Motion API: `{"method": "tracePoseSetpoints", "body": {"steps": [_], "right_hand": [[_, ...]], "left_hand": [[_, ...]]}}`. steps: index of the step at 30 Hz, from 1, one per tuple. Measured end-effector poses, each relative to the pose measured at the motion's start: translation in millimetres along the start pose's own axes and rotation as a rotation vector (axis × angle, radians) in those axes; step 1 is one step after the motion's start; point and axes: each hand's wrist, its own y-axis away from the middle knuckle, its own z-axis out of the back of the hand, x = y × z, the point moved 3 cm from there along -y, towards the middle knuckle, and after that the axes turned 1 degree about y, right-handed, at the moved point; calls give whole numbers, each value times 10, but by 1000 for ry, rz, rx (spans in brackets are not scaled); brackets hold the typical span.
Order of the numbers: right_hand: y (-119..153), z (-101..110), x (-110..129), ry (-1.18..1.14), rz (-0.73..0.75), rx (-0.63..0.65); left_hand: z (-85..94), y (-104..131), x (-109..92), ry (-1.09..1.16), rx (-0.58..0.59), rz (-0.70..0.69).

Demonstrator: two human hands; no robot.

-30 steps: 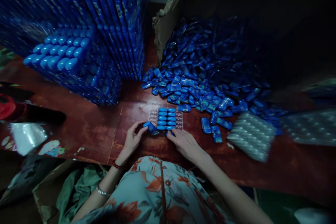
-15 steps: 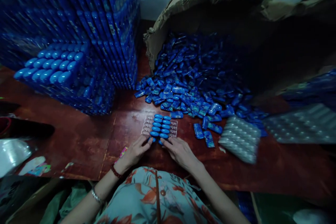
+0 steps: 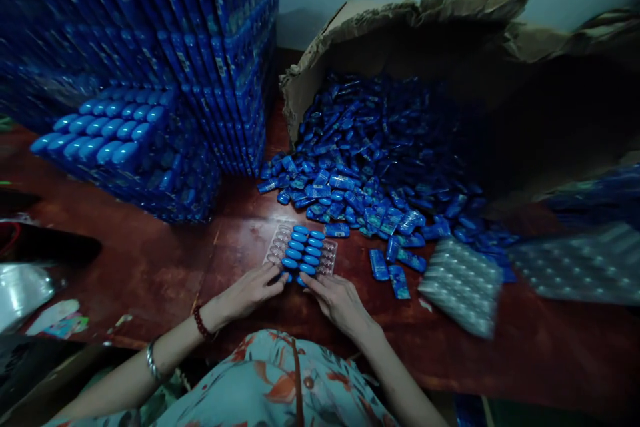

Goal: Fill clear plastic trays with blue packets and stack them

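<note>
A clear plastic blister tray [image 3: 276,248] lies on the table in front of me, with two columns of glossy blue oval pieces [image 3: 295,245] in its middle. Its outer columns hold no blue pieces. At the tray's near left edge, my left hand [image 3: 253,290] has thumb and fingertips closed about a blue piece [image 3: 286,277] at the bottom of the left column. My right hand [image 3: 336,297] does likewise at the bottom of the right column, its fingers partly covering the piece there. Both hands rest low over the tray's near edge.
Beyond the tray, loose blue packets [image 3: 345,197] spill from a torn cardboard box [image 3: 310,73]. Stacked filled blue trays [image 3: 225,67] rise at left, with a lower stack [image 3: 100,130] before them. Clear tray stacks [image 3: 463,287] stand right. A dark red-rimmed cylinder [image 3: 55,243] lies left.
The view has tilted and shifted slightly, so the scene sits lower. The tray is turned a little, and my left forearm reaches in from farther left. Both hands stay at the tray's near edge.
</note>
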Motion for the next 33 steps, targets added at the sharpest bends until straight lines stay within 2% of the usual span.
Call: {"method": "tracePoseSetpoints", "body": {"steps": [4, 8, 12, 14, 16, 18, 20, 21, 23, 25, 27, 30, 33], "right_hand": [[-23, -22, -53, -24, 8, 0], [-70, 1, -76, -73, 1, 22], [-79, -9, -48, -115, -12, -10], [-68, -12, -58, -144, -5, -78], [-57, 17, -144, -181, -38, -222], [-47, 75, -342, -181, -192, -409], [-58, 119, -597, -115, -381, -500], [-84, 125, -716, -68, -436, -479], [-170, 99, -903, 29, -433, -345], [-248, 51, -1015, 111, -394, -215], [-268, 10, -1061, 162, -391, -156], [-147, -9, -1046, 89, -420, -204], [112, 0, -1016, -194, -560, -344]], "left_hand": [[13, -44, -14, 17, 40, 26], [52, -117, 32, 151, 57, 54], [5, -85, 74, 216, -16, 126], [-39, -24, 51, 166, -89, 133], [-57, 42, 26, 111, -181, 123], [-33, 77, 62, 99, -283, 148], [22, 31, 199, 135, -372, 218], [55, -32, 304, 159, -405, 262], [111, -240, 560, 192, -424, 341], [129, -528, 823, 175, -355, 390], [110, -821, 1051, 67, -269, 452], [23, -1138, 1277, -65, -208, 534], [-87, -1233, 1370, -44, -200, 540]]}}
